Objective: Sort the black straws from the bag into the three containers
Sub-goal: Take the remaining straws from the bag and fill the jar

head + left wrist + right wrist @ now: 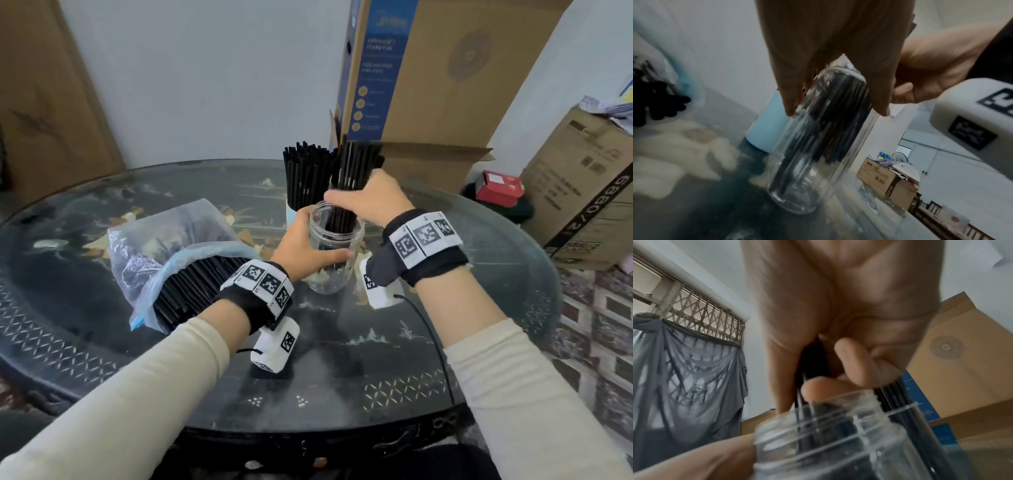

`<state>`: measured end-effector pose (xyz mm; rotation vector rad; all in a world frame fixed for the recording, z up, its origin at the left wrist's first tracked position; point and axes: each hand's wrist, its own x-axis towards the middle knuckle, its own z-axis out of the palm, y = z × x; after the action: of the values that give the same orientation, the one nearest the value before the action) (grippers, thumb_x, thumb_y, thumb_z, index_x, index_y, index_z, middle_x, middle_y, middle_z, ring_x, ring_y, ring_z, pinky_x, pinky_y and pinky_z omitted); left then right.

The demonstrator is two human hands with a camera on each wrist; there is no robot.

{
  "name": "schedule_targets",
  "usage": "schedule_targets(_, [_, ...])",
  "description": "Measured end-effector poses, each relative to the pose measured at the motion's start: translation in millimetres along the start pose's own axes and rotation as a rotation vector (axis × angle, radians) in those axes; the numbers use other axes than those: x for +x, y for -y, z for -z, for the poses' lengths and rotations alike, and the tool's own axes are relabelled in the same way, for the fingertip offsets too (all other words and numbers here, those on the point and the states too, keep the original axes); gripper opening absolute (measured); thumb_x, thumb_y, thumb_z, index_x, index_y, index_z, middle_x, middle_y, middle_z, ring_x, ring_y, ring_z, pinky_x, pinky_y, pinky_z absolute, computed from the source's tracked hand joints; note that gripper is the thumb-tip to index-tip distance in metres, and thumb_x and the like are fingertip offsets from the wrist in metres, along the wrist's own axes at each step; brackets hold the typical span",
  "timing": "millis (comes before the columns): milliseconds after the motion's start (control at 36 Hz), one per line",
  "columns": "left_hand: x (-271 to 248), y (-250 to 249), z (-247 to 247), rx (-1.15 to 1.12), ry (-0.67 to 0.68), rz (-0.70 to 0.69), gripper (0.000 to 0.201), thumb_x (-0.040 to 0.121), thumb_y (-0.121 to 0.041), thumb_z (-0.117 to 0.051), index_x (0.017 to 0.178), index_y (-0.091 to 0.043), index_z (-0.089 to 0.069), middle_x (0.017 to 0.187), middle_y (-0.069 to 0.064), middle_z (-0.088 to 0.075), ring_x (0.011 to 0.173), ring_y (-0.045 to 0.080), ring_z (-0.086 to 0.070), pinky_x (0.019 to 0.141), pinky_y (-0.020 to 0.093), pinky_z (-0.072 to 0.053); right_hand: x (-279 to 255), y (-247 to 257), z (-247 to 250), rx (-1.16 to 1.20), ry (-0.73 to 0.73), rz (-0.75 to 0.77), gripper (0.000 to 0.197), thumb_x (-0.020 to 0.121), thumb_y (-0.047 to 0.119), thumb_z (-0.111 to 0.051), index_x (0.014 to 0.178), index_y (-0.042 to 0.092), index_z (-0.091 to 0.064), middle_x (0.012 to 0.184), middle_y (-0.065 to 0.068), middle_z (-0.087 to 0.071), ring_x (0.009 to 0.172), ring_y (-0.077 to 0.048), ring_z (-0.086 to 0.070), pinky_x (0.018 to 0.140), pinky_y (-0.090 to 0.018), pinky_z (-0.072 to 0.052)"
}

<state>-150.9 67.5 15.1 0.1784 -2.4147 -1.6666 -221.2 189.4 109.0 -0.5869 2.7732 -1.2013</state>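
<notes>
A clear plastic jar point(334, 253) point(818, 146) point(838, 443) stands on the table's middle. My left hand point(303, 245) point(830, 68) grips its side, thumb and fingers curled round it. My right hand point(366, 200) point(838, 337) grips a bundle of black straws point(352, 171) upright, their lower ends inside the jar's mouth. Behind stands a pale blue container point(291, 214) point(768, 123) full of black straws point(306, 174). To the left lies a clear plastic bag point(178, 253) with many black straws point(195, 291) sticking out of its open end.
The round dark table point(342, 359) has a glass top. A tall cardboard fan box point(428, 75) stands behind the table, and another carton point(589, 195) and a red box point(501, 186) sit on the right. A thin black cable point(431, 335) runs from my right wrist.
</notes>
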Motion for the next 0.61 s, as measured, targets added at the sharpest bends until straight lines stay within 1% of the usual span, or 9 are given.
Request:
schedule_targets(83, [-1.1, -0.3, 2.8, 0.015, -0.007, -0.023, 0.091, 0.065, -0.031, -0.087, 0.138, -0.019, -0.033, 0.126, -0.011, -0.052, 0.109, 0.002, -0.053, 0.081, 0.0, -0.039, 1.1, -5.0, -6.6, -0.122, 0.18, 0.0, 0.039, 0.075, 0.044, -0.076, 0.1, 0.015, -0.068, 0.064, 0.003, -0.065, 0.043, -0.003, -0.057, 0.042, -0.016, -0.04])
schedule_targets(139, [-2.9, -4.6, 5.0, 0.043, -0.001, -0.033, 0.091, 0.067, -0.03, -0.086, 0.139, -0.017, -0.032, 0.124, -0.013, -0.051, 0.105, -0.002, -0.049, 0.071, -0.006, -0.035, -0.6, -2.8, -4.7, -0.157, 0.22, 0.017, 0.039, 0.078, 0.045, -0.076, 0.102, 0.016, -0.068, 0.059, 0.003, -0.061, 0.04, -0.001, -0.052, 0.037, -0.013, -0.035])
schedule_targets(194, [-3.7, -7.8, 6.4, 0.069, 0.007, -0.037, 0.088, 0.067, -0.032, -0.085, 0.137, -0.018, -0.034, 0.122, -0.015, -0.05, 0.103, -0.005, -0.048, 0.071, -0.004, -0.035, -4.0, 2.4, -1.2, -0.21, 0.292, 0.038, 0.039, 0.079, 0.048, -0.074, 0.1, 0.016, -0.068, 0.066, 0.0, -0.065, 0.046, -0.001, -0.055, 0.042, -0.015, -0.038])
schedule_targets(278, [-3.3, -8.1, 5.8, 0.049, 0.021, -0.031, 0.076, 0.068, -0.029, -0.085, 0.128, -0.023, -0.039, 0.112, -0.021, -0.051, 0.094, -0.017, -0.047, 0.072, -0.006, -0.037, -7.4, 8.9, 2.0, -0.264, 0.359, 0.075, 0.043, 0.079, 0.05, -0.073, 0.1, 0.013, -0.071, 0.089, -0.008, -0.073, 0.075, -0.014, -0.067, 0.06, -0.025, -0.049])
schedule_targets(361, [-4.4, -9.9, 5.3, 0.023, 0.034, -0.025, 0.078, 0.071, -0.023, -0.083, 0.133, -0.022, -0.036, 0.112, -0.029, -0.045, 0.097, -0.02, -0.045, 0.084, 0.003, -0.041, -13.2, 14.3, 6.7, -0.349, 0.313, 0.092, 0.067, 0.077, 0.052, -0.074, 0.123, 0.006, -0.062, 0.124, -0.012, -0.064, 0.11, -0.022, -0.062, 0.094, -0.036, -0.051])
schedule_targets(417, [-7.6, -12.4, 6.8, 0.061, 0.079, -0.017, 0.096, 0.074, -0.02, -0.081, 0.147, -0.015, -0.019, 0.129, -0.03, -0.033, 0.115, -0.012, -0.038, 0.088, -0.003, -0.03, -19.2, 17.2, 11.2, -0.38, 0.288, 0.104, 0.082, 0.076, 0.056, -0.073, 0.14, 0.012, -0.047, 0.139, -0.005, -0.053, 0.125, -0.021, -0.052, 0.102, -0.034, -0.044])
schedule_targets(500, [-13.7, -5.9, 16.3, 0.15, 0.135, 0.063, 0.124, 0.073, -0.027, -0.081, 0.151, -0.016, 0.014, 0.158, -0.005, -0.014, 0.143, 0.012, -0.02, 0.102, 0.011, -0.025, -29.5, 22.2, 13.6, -0.408, 0.177, 0.148, 0.09, 0.075, 0.063, -0.069, 0.147, 0.019, -0.035, 0.145, -0.006, -0.041, 0.135, -0.026, -0.036, 0.106, -0.04, -0.036])
schedule_targets(556, [-19.8, 4.2, 27.5, 0.23, 0.096, 0.068, 0.119, 0.069, -0.036, -0.078, 0.153, -0.023, 0.005, 0.156, 0.004, -0.023, 0.142, 0.018, -0.026, 0.112, 0.032, -0.032, -38.4, 25.1, 8.6, -0.406, 0.036, 0.222, 0.085, 0.078, 0.064, -0.065, 0.146, 0.021, -0.035, 0.141, -0.006, -0.036, 0.134, -0.028, -0.029, 0.107, -0.04, -0.032])
schedule_targets(611, [-28.2, 10.5, 43.3, 0.309, 0.001, -0.001, 0.089, 0.07, -0.034, -0.07, 0.147, -0.021, -0.027, 0.141, 0.004, -0.046, 0.131, 0.015, -0.042, 0.108, 0.035, -0.038, -47.3, 26.6, -3.2, -0.378, -0.144, 0.387, 0.069, 0.083, 0.056, -0.063, 0.139, 0.02, -0.043, 0.134, -0.005, -0.038, 0.125, -0.026, -0.033, 0.104, -0.036, -0.034])
